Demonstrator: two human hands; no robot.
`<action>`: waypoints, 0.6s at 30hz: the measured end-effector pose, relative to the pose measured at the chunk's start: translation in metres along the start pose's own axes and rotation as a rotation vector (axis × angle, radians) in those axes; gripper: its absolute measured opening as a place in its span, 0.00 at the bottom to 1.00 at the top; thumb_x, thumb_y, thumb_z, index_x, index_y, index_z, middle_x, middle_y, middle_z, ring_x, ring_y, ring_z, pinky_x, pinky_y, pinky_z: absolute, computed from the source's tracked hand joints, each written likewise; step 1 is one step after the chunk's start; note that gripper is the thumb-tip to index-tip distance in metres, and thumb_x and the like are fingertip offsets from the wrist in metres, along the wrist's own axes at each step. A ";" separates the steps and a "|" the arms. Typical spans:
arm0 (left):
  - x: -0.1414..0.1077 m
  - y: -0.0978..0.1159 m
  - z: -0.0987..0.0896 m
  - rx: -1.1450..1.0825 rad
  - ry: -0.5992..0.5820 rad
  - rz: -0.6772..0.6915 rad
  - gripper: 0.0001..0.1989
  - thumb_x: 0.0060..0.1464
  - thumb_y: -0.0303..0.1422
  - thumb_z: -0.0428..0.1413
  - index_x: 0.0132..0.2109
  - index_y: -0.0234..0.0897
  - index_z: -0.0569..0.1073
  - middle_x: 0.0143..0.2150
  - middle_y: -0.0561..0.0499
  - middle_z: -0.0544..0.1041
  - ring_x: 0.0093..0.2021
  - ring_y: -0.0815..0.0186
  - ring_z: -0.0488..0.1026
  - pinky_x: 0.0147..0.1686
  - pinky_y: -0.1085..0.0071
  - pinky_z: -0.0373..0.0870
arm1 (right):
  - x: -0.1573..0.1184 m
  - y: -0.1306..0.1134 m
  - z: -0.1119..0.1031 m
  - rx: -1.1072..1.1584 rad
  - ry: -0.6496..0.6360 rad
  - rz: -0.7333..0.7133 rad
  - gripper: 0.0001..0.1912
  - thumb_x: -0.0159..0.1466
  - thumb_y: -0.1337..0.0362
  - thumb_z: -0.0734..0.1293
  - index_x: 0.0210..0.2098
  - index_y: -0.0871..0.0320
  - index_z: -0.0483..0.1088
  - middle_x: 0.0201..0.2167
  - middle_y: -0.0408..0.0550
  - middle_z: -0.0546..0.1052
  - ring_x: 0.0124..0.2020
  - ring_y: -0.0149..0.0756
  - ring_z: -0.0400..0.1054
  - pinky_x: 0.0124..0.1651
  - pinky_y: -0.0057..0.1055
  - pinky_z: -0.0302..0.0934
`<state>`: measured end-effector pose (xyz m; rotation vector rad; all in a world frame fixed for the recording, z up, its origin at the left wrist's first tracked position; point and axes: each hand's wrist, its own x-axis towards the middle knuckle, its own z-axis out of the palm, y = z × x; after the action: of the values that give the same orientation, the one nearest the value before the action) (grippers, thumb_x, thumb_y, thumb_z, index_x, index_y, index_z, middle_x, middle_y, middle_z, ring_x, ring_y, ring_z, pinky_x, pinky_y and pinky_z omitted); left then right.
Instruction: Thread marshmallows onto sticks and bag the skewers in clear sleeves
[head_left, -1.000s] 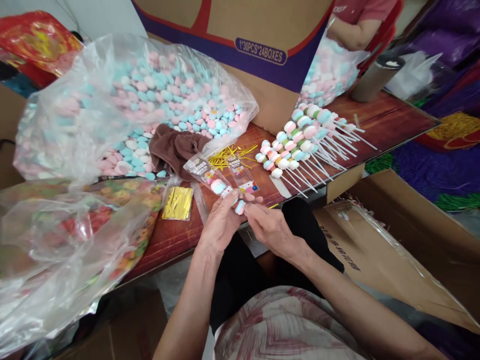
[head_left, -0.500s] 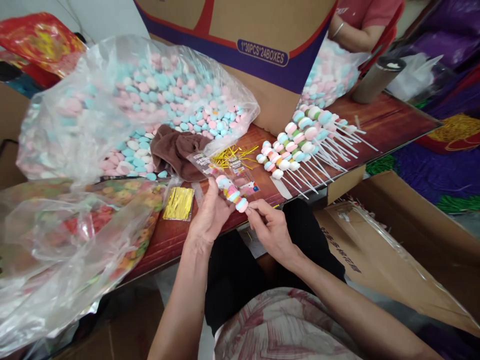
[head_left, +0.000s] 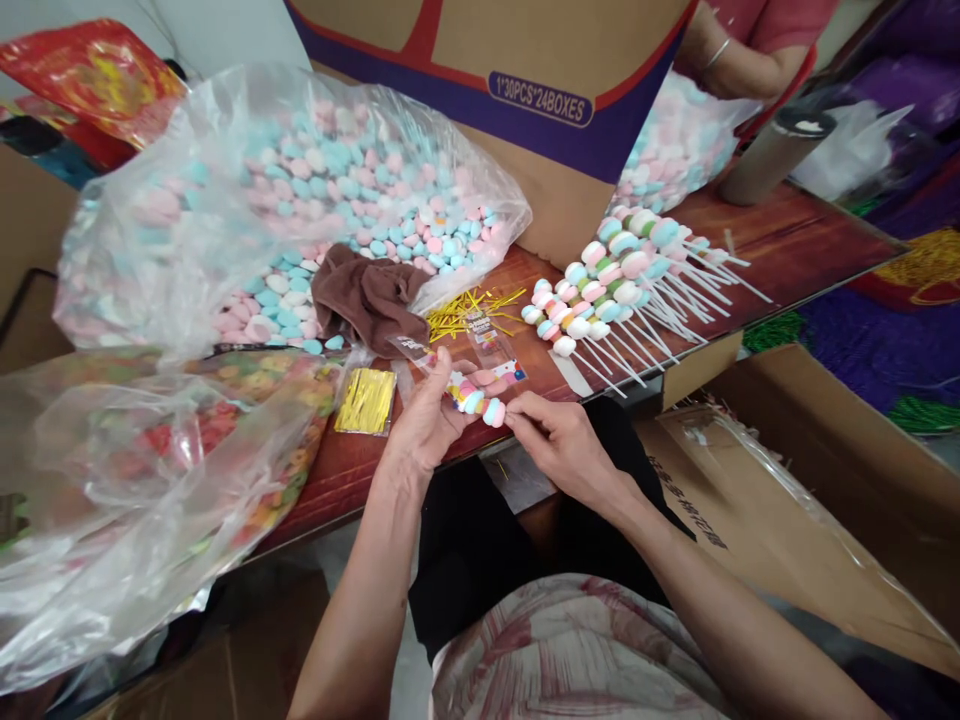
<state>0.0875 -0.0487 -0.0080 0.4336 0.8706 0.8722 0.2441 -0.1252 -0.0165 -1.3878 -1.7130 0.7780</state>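
A marshmallow skewer (head_left: 493,412) of pink, blue and white pieces, with coloured bits between them, lies across my left hand (head_left: 433,415). The left thumb is raised on one side and the fingers curl round the other, hiding part of the skewer. Clear printed film shows by the left thumb; whether it covers the skewer, I cannot tell. My right hand (head_left: 564,445) pinches the near end of the skewer, where the stick is mostly hidden by the fingers. Beyond the hands lie a clear printed bag (head_left: 504,362) and loose gold twist ties (head_left: 469,312).
Finished-looking skewers (head_left: 600,290) lie piled at right, white sticks towards me. A big bag of marshmallows (head_left: 300,190), brown cloth (head_left: 367,300), pack of gold ties (head_left: 365,402) and candy bag (head_left: 172,470) stand left. Behind are a large carton (head_left: 540,60), a tumbler (head_left: 780,155) and another person's arm (head_left: 739,65).
The skewer has turned flatter and sits deeper in my left hand, whose fingers now curl over it. My right hand still pinches its end. The whole view has shifted slightly.
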 end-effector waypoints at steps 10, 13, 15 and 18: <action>-0.001 -0.029 0.013 -0.079 -0.017 0.109 0.16 0.57 0.43 0.60 0.33 0.33 0.73 0.27 0.50 0.77 0.39 0.62 0.80 0.44 0.69 0.75 | -0.001 -0.002 0.043 -0.399 0.255 -0.179 0.14 0.70 0.70 0.55 0.33 0.59 0.69 0.25 0.47 0.74 0.25 0.31 0.66 0.29 0.27 0.54; -0.005 -0.032 0.011 -0.077 -0.019 0.102 0.14 0.56 0.41 0.61 0.34 0.32 0.74 0.29 0.49 0.78 0.41 0.61 0.80 0.46 0.67 0.75 | 0.002 -0.006 0.040 -0.065 0.227 -0.012 0.13 0.68 0.67 0.57 0.29 0.58 0.67 0.22 0.42 0.70 0.22 0.29 0.62 0.27 0.26 0.54; -0.007 -0.029 0.009 -0.078 -0.056 0.046 0.13 0.55 0.40 0.61 0.37 0.33 0.75 0.31 0.49 0.80 0.43 0.59 0.80 0.48 0.64 0.75 | 0.003 -0.010 0.033 0.226 0.152 0.120 0.13 0.68 0.64 0.59 0.27 0.57 0.65 0.19 0.38 0.65 0.20 0.27 0.58 0.25 0.24 0.54; -0.007 -0.018 0.004 -0.091 -0.106 0.014 0.13 0.54 0.39 0.63 0.40 0.35 0.75 0.38 0.47 0.81 0.46 0.57 0.79 0.50 0.60 0.75 | 0.001 -0.011 0.024 0.440 0.056 0.217 0.12 0.67 0.62 0.60 0.28 0.57 0.66 0.17 0.36 0.62 0.19 0.26 0.55 0.23 0.24 0.51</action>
<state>0.0973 -0.0650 -0.0143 0.4033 0.7288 0.8900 0.2177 -0.1266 -0.0190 -1.2799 -1.2602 1.1466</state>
